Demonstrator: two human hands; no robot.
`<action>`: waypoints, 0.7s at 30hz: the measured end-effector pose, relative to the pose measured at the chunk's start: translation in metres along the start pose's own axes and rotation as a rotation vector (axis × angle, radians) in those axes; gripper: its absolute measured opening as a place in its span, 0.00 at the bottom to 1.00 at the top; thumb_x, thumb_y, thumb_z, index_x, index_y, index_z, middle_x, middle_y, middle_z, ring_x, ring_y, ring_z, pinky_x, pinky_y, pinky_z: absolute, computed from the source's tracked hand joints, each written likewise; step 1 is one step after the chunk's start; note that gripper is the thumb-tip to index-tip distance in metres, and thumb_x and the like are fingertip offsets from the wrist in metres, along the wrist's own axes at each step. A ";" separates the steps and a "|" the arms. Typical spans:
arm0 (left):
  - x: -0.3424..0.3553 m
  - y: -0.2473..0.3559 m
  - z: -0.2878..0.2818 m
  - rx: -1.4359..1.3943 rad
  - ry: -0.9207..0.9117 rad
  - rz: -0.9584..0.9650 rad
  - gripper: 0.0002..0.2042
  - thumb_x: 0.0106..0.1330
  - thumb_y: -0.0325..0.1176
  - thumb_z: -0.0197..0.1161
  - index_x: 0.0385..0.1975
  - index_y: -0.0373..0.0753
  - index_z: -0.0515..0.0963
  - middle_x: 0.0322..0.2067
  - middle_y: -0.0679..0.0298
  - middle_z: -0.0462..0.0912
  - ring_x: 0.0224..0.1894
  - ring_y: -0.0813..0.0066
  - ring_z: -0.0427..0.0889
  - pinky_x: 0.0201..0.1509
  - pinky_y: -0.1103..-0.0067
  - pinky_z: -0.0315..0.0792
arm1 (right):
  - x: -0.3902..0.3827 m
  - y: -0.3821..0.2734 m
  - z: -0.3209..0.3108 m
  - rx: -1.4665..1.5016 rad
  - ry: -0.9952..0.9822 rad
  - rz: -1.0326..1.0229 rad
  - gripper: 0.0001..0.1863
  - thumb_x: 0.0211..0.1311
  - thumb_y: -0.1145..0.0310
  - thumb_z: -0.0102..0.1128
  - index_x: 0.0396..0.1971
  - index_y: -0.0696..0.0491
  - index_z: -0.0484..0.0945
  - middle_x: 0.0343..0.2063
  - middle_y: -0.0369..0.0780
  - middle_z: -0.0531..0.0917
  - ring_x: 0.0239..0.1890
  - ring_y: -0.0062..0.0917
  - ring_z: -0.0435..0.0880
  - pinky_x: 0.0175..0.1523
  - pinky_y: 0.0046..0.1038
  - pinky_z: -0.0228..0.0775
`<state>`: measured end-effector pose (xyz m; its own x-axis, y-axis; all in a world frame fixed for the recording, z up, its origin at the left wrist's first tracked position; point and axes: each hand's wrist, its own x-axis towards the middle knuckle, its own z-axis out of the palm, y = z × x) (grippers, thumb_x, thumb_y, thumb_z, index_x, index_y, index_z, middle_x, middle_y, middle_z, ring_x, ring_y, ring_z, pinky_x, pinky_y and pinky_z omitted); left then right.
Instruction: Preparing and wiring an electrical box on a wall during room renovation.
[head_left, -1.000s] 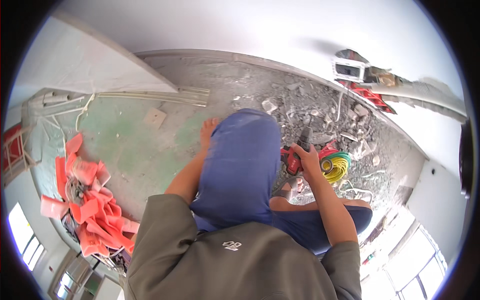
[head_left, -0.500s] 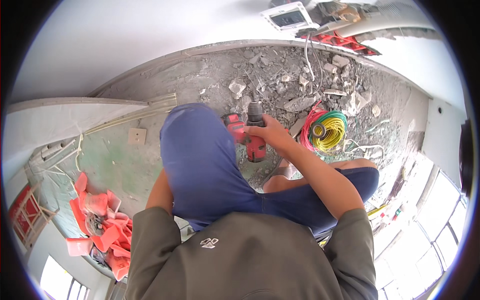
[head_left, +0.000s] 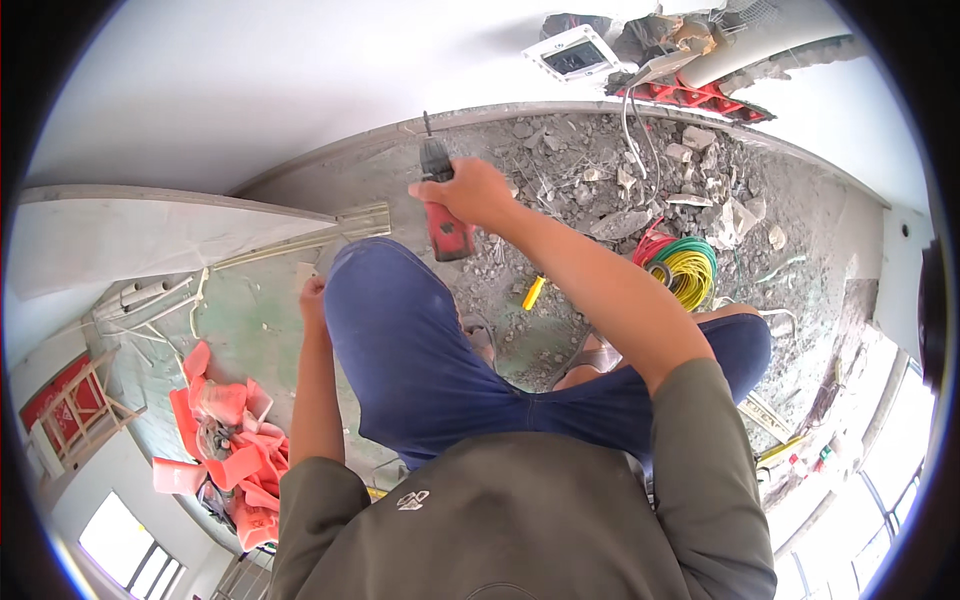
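Observation:
A red and black cordless drill (head_left: 447,225) is gripped in my right hand (head_left: 477,192), held out ahead of my knees. Its chuck and thin dark bit point up toward the base of the white wall. Beside my raised left knee, my left hand (head_left: 313,296) is low near the floor with its fingers curled, partly screened by the knee. A pale square plate (head_left: 305,270) shows just beyond those fingers; I cannot make out whether they grip it. On the floor between my legs lies a small tool with a yellow handle (head_left: 534,292).
Broken rubble (head_left: 620,222) covers the floor ahead and to the right. Yellow, green and red wire coils (head_left: 690,278) lie by my right knee. A white-framed wall box (head_left: 573,58) trails cables. Thin pale strips (head_left: 320,237) and red foam pieces (head_left: 240,425) lie left.
My right hand has carried the drill forward and left, toward the wall. My left hand has come into view from behind my knee, near the square plate. The whole view has shifted slightly.

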<state>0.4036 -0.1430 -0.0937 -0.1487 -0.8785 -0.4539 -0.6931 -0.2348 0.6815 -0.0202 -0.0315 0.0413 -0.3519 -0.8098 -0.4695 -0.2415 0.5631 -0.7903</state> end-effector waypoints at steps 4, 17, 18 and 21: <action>-0.037 0.130 0.002 -0.522 0.044 -0.055 0.11 0.66 0.30 0.68 0.29 0.42 0.70 0.23 0.70 0.73 0.24 0.80 0.72 0.28 0.81 0.68 | 0.038 0.017 0.013 -0.037 -0.028 0.062 0.34 0.47 0.36 0.68 0.29 0.59 0.85 0.32 0.51 0.87 0.38 0.43 0.87 0.45 0.39 0.77; -0.081 0.360 0.043 -0.564 -0.383 0.321 0.08 0.64 0.29 0.69 0.33 0.39 0.74 0.30 0.69 0.79 0.27 0.83 0.76 0.30 0.83 0.70 | -0.007 0.037 -0.031 0.072 0.291 -0.215 0.25 0.62 0.53 0.65 0.49 0.57 0.77 0.44 0.47 0.85 0.43 0.38 0.86 0.49 0.37 0.76; -0.081 0.365 0.048 -0.571 -0.389 0.331 0.08 0.64 0.29 0.69 0.33 0.39 0.74 0.30 0.69 0.79 0.27 0.83 0.76 0.30 0.83 0.70 | -0.023 0.026 -0.049 0.064 0.302 -0.219 0.25 0.62 0.53 0.65 0.49 0.57 0.77 0.44 0.47 0.85 0.43 0.38 0.86 0.49 0.37 0.76; -0.092 0.383 0.080 -0.294 -0.332 0.378 0.10 0.62 0.31 0.69 0.30 0.39 0.72 0.31 0.66 0.78 0.26 0.77 0.77 0.30 0.79 0.71 | -0.071 0.000 -0.097 -0.005 0.364 -0.314 0.18 0.65 0.60 0.64 0.47 0.57 0.78 0.39 0.45 0.85 0.39 0.35 0.85 0.47 0.34 0.77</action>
<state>0.0953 -0.1191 0.1634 -0.5941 -0.7573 -0.2711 -0.3308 -0.0772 0.9406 -0.0825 0.0421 0.1129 -0.5545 -0.8313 -0.0390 -0.3913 0.3018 -0.8694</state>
